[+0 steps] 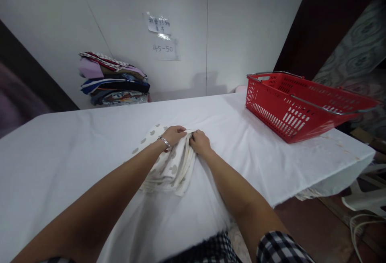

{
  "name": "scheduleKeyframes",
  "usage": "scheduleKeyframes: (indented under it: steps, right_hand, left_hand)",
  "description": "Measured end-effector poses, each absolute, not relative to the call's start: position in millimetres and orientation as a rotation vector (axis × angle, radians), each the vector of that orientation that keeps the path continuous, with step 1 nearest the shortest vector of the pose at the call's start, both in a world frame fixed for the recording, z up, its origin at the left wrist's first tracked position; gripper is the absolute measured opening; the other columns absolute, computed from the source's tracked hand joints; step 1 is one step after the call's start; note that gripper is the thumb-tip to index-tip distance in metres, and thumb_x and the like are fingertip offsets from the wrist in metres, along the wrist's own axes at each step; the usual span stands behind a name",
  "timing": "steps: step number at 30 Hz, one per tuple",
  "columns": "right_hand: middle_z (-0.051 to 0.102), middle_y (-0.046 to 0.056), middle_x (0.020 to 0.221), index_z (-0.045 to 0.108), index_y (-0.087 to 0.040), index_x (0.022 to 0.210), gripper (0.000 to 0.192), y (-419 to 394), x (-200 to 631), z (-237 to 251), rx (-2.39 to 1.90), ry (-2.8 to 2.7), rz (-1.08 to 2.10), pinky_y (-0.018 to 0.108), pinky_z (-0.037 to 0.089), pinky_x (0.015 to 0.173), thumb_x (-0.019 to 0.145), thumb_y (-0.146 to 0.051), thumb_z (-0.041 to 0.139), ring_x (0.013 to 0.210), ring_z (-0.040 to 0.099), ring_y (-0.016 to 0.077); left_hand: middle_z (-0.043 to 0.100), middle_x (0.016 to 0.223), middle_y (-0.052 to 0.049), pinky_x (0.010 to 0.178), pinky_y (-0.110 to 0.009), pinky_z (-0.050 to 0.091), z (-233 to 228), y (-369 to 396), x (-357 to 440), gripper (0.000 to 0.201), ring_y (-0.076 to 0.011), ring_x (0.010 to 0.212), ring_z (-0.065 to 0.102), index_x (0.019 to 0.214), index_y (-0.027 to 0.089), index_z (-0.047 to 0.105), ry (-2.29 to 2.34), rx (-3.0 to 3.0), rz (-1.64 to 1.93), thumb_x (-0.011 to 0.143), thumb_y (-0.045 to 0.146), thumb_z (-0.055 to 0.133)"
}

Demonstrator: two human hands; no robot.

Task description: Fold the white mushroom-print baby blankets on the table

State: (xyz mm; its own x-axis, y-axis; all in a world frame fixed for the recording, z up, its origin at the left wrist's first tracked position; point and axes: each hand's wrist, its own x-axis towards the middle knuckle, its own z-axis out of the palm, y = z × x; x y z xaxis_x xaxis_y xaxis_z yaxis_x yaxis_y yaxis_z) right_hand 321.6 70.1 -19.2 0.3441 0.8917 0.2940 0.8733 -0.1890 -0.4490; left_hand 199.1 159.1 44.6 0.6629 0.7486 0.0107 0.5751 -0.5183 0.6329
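A white cloth with grey-beige printed shapes (pixel 173 169) lies in folded layers on the white-covered table (pixel 90 142). At its far right corner, my left hand (pixel 174 135) pinches the upper edge from the left. My right hand (pixel 200 142) grips the same edge from the right, its fingers curled around the layers. The two hands are close together, a small gap apart. Part of the cloth is hidden under my left forearm, and the fingertips are partly out of sight in the folds.
A red plastic basket (pixel 271 110) with metal handles stands on the right of the table. Behind the table's far left edge is a stack of folded fabrics (pixel 116 80). Handwritten paper signs (pixel 163 48) are stuck on the white wall. A white chair (pixel 366 200) is at the lower right.
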Motion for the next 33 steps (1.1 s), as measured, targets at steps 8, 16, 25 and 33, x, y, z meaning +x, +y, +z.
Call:
scheduleKeyframes:
  steps: [8,16,25,33]
  right_hand:
    - [0.051,-0.001,0.077,0.059,-0.019,0.076,0.013,75,342,-31,-1.615,-1.450,0.304,0.023,0.038,0.069,0.078,-0.023,0.047,0.076,0.048,0.0124]
    - [0.053,-0.002,0.075,0.060,-0.019,0.074,0.010,79,346,-37,-1.428,-1.310,0.457,0.024,0.039,0.068,0.073,-0.022,0.051,0.072,0.049,0.0127]
    - [0.054,-0.002,0.075,0.060,-0.019,0.077,0.010,76,350,-33,-1.483,-1.358,0.435,0.024,0.038,0.067,0.074,-0.023,0.052,0.073,0.048,0.0129]
    - [0.050,-0.002,0.072,0.061,-0.019,0.079,0.013,75,350,-31,-1.488,-1.435,0.387,0.023,0.036,0.065,0.079,-0.027,0.050,0.070,0.047,0.0120]
  left_hand:
    - [0.064,0.107,-0.002,0.091,-0.027,0.042,50,157,202,0.037,-0.0162,0.099,0.058,0.109,0.022,0.061,1.005,2.433,0.391,0.076,0.020,0.044]
    - [0.047,0.132,0.003,0.098,-0.036,0.037,54,145,211,0.034,-0.0192,0.119,0.042,0.092,0.030,0.068,0.572,3.054,0.230,0.073,0.013,0.044]
    - [0.055,0.120,-0.004,0.084,-0.036,0.042,56,134,225,0.024,-0.0218,0.111,0.047,0.094,0.022,0.060,0.601,3.227,0.133,0.074,0.016,0.049]
    - [0.054,0.120,-0.005,0.081,-0.036,0.043,54,139,227,0.032,-0.0224,0.110,0.046,0.101,0.023,0.059,0.742,3.243,0.066,0.074,0.011,0.045]
